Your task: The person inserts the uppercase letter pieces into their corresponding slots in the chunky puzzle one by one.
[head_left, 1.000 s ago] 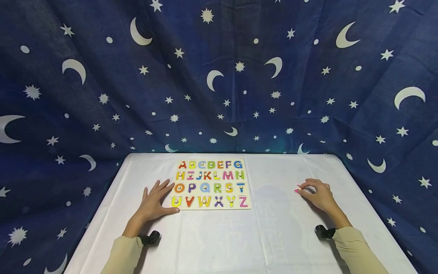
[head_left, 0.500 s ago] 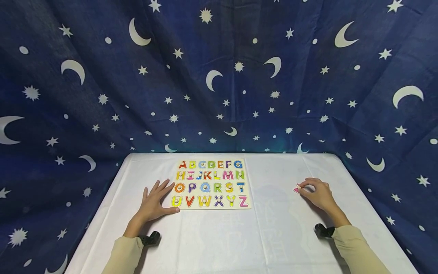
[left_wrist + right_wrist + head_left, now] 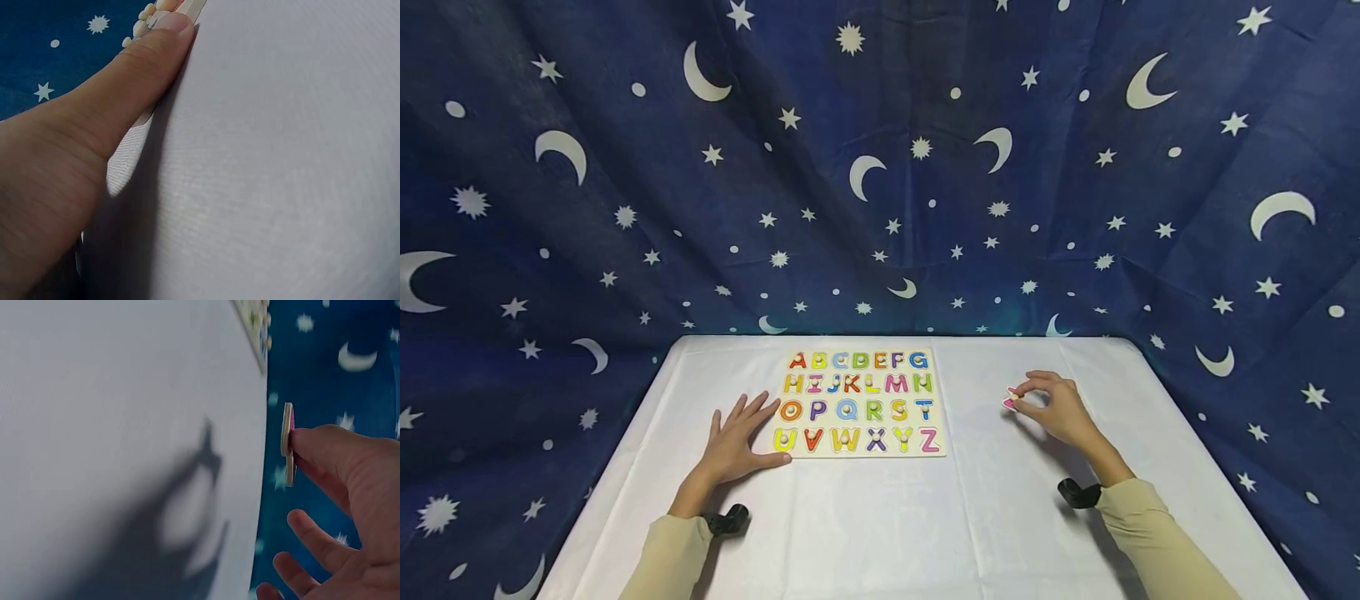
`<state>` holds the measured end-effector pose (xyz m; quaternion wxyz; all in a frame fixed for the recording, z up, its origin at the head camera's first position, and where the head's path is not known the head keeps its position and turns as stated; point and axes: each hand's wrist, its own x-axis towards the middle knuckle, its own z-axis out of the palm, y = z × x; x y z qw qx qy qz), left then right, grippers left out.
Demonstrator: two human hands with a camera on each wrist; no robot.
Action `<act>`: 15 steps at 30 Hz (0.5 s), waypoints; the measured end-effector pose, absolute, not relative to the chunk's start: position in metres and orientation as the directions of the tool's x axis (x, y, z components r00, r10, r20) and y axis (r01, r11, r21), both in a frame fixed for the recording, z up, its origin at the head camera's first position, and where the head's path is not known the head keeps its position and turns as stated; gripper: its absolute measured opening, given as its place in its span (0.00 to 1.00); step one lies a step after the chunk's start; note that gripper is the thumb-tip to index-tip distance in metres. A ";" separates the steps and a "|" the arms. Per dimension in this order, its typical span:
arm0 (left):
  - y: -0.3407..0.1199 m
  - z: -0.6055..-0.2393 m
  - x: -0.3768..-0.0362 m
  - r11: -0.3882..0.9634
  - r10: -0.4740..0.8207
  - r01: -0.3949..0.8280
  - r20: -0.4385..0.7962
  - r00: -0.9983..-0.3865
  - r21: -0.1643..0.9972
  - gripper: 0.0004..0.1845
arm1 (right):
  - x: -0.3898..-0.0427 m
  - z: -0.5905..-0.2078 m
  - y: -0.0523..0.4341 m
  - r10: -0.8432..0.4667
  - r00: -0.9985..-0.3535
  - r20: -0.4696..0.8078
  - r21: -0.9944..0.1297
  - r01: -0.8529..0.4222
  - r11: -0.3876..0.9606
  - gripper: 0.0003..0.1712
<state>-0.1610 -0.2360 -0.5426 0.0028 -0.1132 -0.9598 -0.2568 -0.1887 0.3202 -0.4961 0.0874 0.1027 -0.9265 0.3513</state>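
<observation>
Pink puzzle piece (image 3: pixel 1010 402) pinched in right hand (image 3: pixel 1058 410), above white table (image 3: pixel 895 525).

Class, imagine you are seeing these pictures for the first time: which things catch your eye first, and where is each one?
The bright alphabet puzzle board lies at the far middle of the white table, with the left hand flat beside its near-left corner. To the right, the right hand pinches a small pink puzzle piece, held clear of the cloth in the right wrist view. Behind hangs a dark blue backdrop of moons and stars.
</observation>
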 end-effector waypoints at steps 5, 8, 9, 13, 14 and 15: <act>-0.236 -0.542 -0.161 0.847 0.211 0.206 0.046 -0.976 0.489 0.58 | -0.191 -0.496 0.284 -0.179 -0.961 0.212 -0.640 -0.275 0.718 0.05; -0.237 -0.544 -0.162 0.850 0.211 0.202 0.037 -0.977 0.487 0.58 | -0.191 -0.498 0.263 -0.200 -0.959 0.200 -0.644 -0.283 0.711 0.05; -0.238 -0.545 -0.162 0.850 0.208 0.198 0.034 -0.978 0.489 0.58 | -0.191 -0.499 0.257 -0.205 -0.959 0.197 -0.649 -0.284 0.706 0.05; -0.238 -0.546 -0.164 0.850 0.207 0.199 0.037 -0.978 0.487 0.58 | -0.190 -0.505 0.236 -0.232 -0.955 0.183 -0.654 -0.294 0.697 0.05; -0.238 -0.545 -0.163 0.851 0.208 0.201 0.039 -0.977 0.485 0.58 | -0.189 -0.506 0.232 -0.238 -0.956 0.174 -0.654 -0.292 0.698 0.05; -0.237 -0.544 -0.163 0.851 0.209 0.202 0.040 -0.977 0.484 0.58 | -0.188 -0.507 0.228 -0.246 -0.955 0.166 -0.655 -0.293 0.697 0.05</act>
